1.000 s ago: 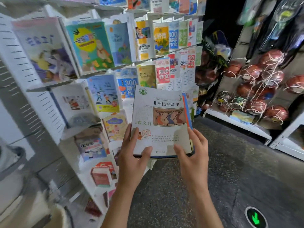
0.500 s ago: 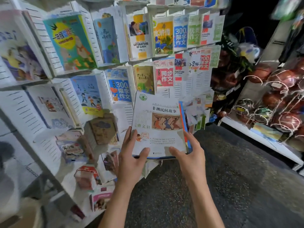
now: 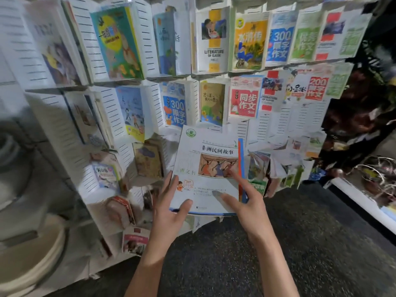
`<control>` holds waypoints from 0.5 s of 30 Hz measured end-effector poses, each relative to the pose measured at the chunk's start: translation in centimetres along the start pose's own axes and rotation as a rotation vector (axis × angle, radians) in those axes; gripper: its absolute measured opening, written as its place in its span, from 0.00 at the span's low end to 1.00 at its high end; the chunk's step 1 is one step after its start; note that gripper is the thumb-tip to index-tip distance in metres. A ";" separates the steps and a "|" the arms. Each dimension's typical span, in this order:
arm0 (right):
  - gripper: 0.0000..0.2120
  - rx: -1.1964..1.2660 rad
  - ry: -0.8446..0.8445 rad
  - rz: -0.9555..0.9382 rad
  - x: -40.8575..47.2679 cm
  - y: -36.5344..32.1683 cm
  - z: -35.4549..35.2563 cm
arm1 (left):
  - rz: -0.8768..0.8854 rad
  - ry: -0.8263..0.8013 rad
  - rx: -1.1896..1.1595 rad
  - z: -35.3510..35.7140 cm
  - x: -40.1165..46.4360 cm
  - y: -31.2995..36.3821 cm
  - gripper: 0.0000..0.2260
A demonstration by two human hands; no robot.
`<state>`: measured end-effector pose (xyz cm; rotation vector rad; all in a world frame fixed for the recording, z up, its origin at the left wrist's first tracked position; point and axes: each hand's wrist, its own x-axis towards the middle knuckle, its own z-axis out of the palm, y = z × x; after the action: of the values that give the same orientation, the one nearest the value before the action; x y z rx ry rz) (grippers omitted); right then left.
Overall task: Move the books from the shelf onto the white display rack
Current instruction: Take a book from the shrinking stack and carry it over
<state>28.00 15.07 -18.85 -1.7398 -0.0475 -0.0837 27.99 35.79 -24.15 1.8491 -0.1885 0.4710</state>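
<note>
Blurred white display rack (image 3: 147, 46), book (image 3: 209, 168) underside hidden

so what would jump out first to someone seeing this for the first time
First, the white book held up in the centre, the left hand gripping its lower left corner and the right hand at its lower right edge. Behind it, the white rack fills the left and middle with rows of bright covers, such as the yellow book on the top row.
</note>
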 end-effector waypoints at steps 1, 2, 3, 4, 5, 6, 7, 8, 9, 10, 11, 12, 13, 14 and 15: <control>0.30 -0.011 -0.025 0.005 0.7 0.4 0.0 | -0.003 -0.008 0.002 0.1 0.2 -0.5 0.28; 0.30 -0.015 -0.048 0.009 1.5 0.8 0.1 | -0.004 -0.019 0.005 0.3 0.4 -1.1 0.29; 0.30 -0.016 -0.063 0.008 2.2 1.1 0.3 | -0.010 -0.026 0.012 0.4 0.9 -1.8 0.29; 0.30 -0.031 -0.068 -0.002 2.9 1.4 0.6 | -0.016 -0.028 0.021 0.5 1.4 -2.5 0.30; 0.31 -0.062 -0.065 -0.021 3.6 1.7 0.9 | -0.022 -0.021 0.028 0.8 2.1 -3.2 0.31; 0.32 -0.112 -0.063 -0.049 4.4 1.8 1.1 | -0.030 -0.010 0.031 1.1 2.8 -3.9 0.32; 0.32 -0.168 -0.065 -0.083 5.2 1.8 1.4 | -0.043 0.005 0.036 1.4 3.7 -4.6 0.32; 0.33 -0.215 -0.071 -0.120 6.2 1.9 1.7 | -0.057 0.014 0.039 1.7 4.6 -5.3 0.32; 0.34 -0.250 -0.082 -0.153 7.2 2.0 2.0 | -0.075 0.019 0.041 1.9 5.5 -5.8 0.32; 0.35 -0.275 -0.095 -0.176 8.3 2.2 2.2 | -0.093 0.020 0.035 2.0 6.5 -6.4 0.32; 0.36 -0.298 -0.107 -0.185 9.4 2.5 2.5 | -0.129 0.010 0.023 2.0 7.4 -6.7 0.31; 0.36 -0.322 -0.119 -0.191 10.6 2.7 2.8 | -0.177 -0.001 -0.006 2.0 8.4 -7.2 0.31; 0.36 -0.344 -0.127 -0.193 11.7 3.0 3.1 | -0.216 -0.012 -0.024 2.0 9.3 -7.6 0.33; 0.36 -0.359 -0.137 -0.192 12.8 3.4 3.4 | -0.234 -0.021 -0.025 2.1 10.2 -8.1 0.36; 0.37 -0.369 -0.144 -0.187 13.7 3.9 3.7 | -0.249 -0.032 0.006 2.2 11.0 -8.7 0.40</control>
<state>42.08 17.84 -22.15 -2.1046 -0.3175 -0.1095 41.61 37.73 -27.82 1.8564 0.0230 0.2692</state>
